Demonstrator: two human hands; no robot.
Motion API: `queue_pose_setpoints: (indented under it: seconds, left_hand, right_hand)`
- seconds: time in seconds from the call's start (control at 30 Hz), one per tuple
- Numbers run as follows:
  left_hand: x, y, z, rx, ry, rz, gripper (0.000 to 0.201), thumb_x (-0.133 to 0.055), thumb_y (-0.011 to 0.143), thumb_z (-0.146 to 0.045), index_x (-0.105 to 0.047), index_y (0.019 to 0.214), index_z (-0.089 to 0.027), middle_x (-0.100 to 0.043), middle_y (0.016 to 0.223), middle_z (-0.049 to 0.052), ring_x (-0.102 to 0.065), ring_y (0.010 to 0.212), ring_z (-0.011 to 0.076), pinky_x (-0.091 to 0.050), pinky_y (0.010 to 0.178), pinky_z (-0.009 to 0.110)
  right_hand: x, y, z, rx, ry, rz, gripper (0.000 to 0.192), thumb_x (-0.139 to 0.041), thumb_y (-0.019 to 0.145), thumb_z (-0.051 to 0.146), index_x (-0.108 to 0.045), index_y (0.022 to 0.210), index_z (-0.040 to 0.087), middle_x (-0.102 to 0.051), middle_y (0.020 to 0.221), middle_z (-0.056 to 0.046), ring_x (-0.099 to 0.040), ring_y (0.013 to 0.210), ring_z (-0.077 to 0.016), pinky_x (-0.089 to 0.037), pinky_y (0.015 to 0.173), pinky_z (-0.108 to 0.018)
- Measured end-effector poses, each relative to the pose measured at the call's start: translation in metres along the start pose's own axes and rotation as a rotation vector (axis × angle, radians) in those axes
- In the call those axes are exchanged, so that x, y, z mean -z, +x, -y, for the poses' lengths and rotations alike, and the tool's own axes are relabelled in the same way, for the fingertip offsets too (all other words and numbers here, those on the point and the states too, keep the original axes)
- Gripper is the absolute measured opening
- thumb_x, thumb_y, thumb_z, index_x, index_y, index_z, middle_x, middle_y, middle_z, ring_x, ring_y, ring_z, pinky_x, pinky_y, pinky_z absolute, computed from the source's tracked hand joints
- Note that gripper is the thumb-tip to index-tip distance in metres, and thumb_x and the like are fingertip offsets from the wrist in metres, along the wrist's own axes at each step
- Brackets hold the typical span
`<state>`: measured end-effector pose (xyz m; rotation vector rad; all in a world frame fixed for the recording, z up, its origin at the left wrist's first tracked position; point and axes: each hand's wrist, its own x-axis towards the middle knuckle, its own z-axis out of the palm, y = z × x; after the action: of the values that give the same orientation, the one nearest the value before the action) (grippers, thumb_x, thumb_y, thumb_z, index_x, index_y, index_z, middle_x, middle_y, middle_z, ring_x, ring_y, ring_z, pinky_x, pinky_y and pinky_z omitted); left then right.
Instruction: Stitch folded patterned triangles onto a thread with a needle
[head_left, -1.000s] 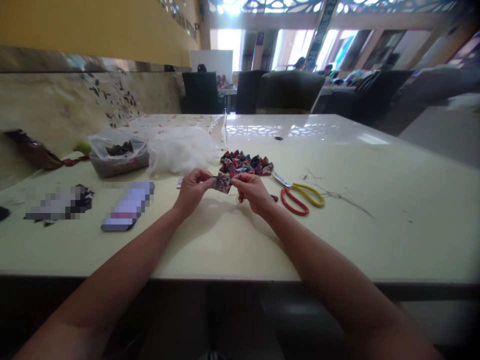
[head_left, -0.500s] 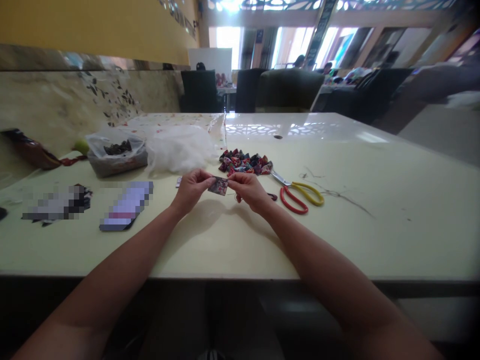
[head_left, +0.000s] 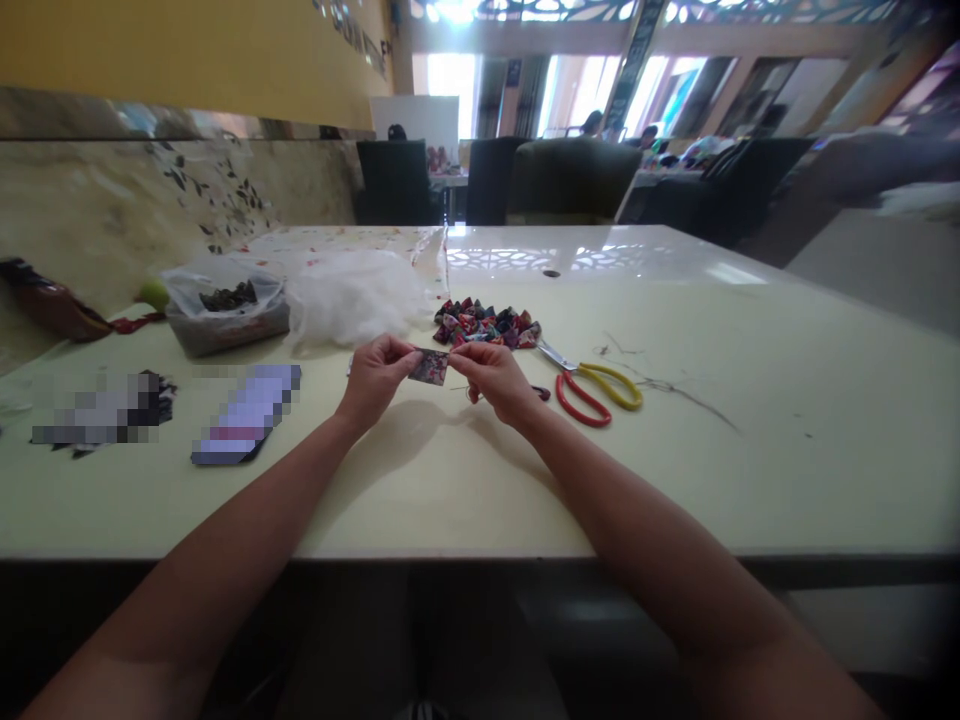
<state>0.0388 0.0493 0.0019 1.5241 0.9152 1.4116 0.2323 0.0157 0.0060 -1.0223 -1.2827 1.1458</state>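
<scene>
A small dark patterned piece of fabric [head_left: 430,367] is stretched between my two hands, just above the table. My left hand [head_left: 377,375] pinches its left edge between thumb and fingers. With thumb and forefinger, my right hand [head_left: 493,378] grips the upper right corner. A thin needle-like line shows under the right fingers, too small to make out. Right behind the hands lies a heap of small stuffed fabric pieces [head_left: 486,322] in red and dark prints. Scissors [head_left: 592,385] with one red and one yellow handle lie to the right, blades slightly apart.
Loose threads [head_left: 675,388] lie right of the scissors. White stuffing [head_left: 356,300] in clear plastic and a plastic-lined container [head_left: 225,325] of dark bits stand at the back left. A phone [head_left: 247,415] and a blurred dark-and-white item [head_left: 105,410] rest on the left. Chairs [head_left: 574,180] stand beyond the table.
The whole view has shifted slightly. Both hands keep hold of the fabric piece; a little more of it shows between them, and its angle has turned slightly.
</scene>
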Motion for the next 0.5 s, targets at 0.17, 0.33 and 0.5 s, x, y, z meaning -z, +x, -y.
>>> queue_pose_setpoints:
  seconds: [0.17,0.33,0.5]
  left_hand:
    - [-0.0015,-0.0016,-0.0005,-0.013,-0.006,0.012,0.026,-0.087,0.07,-0.035,-0.068,0.074,-0.017,-0.075,0.078,0.003,-0.065,0.068,0.0133,-0.054,0.07,0.029]
    - [-0.0038,-0.0042,-0.0003,-0.019,-0.001,0.044,0.028,-0.088,0.07,-0.034,-0.067,0.075,-0.017,-0.073,0.075,0.002,-0.066,0.068,0.0146,-0.056,0.069,0.031]
    - [-0.005,-0.0035,0.0009,-0.012,-0.054,0.044,0.029,-0.086,0.07,-0.029,-0.063,0.085,-0.019,-0.069,0.076,0.0,-0.066,0.07,0.0136,-0.054,0.069,0.028]
  right_hand:
    - [-0.0005,0.0014,-0.0032,0.026,-0.038,-0.001,0.021,-0.078,0.075,0.039,-0.074,0.08,0.019,-0.06,0.067,0.004,-0.043,0.049,-0.0061,-0.038,0.038,-0.02]
    - [-0.0003,0.0015,-0.0052,0.033,-0.077,0.004,0.016,-0.075,0.076,0.034,-0.073,0.077,0.019,-0.059,0.065,0.004,-0.043,0.05,-0.0066,-0.037,0.039,-0.02]
    - [-0.0003,0.0011,-0.0043,0.038,-0.078,-0.012,0.014,-0.073,0.076,0.033,-0.071,0.074,0.019,-0.058,0.064,0.004,-0.043,0.049,-0.0064,-0.037,0.038,-0.021]
